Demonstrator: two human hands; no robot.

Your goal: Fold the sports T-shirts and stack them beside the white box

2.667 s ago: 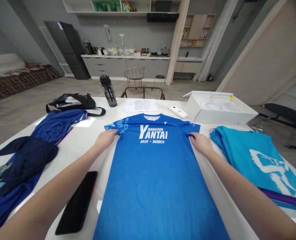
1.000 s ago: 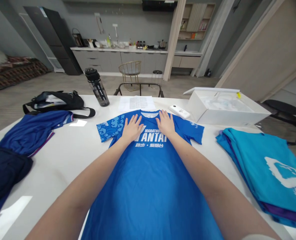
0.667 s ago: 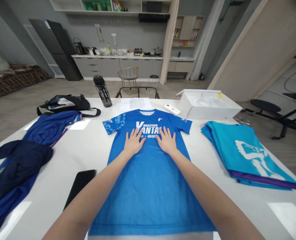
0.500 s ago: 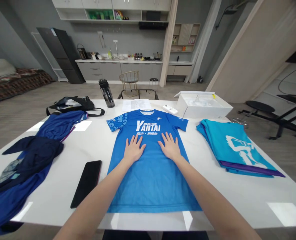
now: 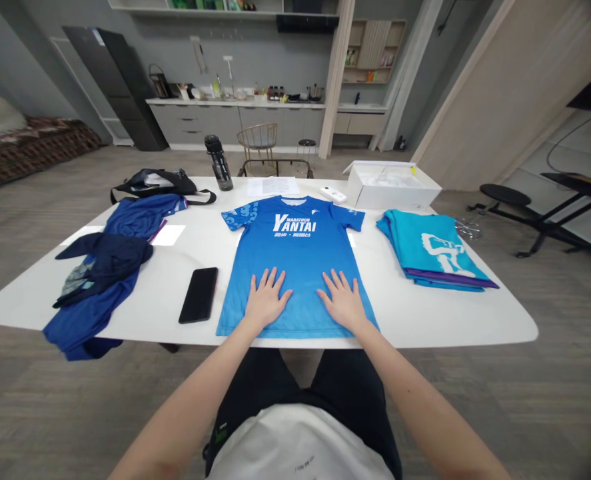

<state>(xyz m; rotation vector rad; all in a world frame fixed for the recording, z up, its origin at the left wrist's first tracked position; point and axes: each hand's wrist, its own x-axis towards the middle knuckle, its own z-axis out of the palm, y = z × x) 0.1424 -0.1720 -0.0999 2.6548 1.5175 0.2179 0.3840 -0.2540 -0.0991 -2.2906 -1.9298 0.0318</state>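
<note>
A blue T-shirt (image 5: 295, 257) with white "YANTAI MARATHON" lettering lies flat, front up, in the middle of the white table (image 5: 415, 313). Its collar points away from me. My left hand (image 5: 266, 300) rests flat on the shirt near its bottom hem, fingers spread. My right hand (image 5: 344, 300) lies flat on the hem's right side, fingers spread too. Neither hand holds anything.
A black phone (image 5: 199, 294) lies left of the shirt. Dark blue clothes (image 5: 105, 260) are heaped at the table's left end. A teal folded shirt (image 5: 432, 250), a white open box (image 5: 392, 187), a dark bottle (image 5: 218, 162), a black bag (image 5: 158, 183) and papers (image 5: 272, 185) ring the far side.
Both hands slid from the shirt's chest lettering down its front to the bottom hem, staying flat. The view pulled back, so the whole table and my lap show.
</note>
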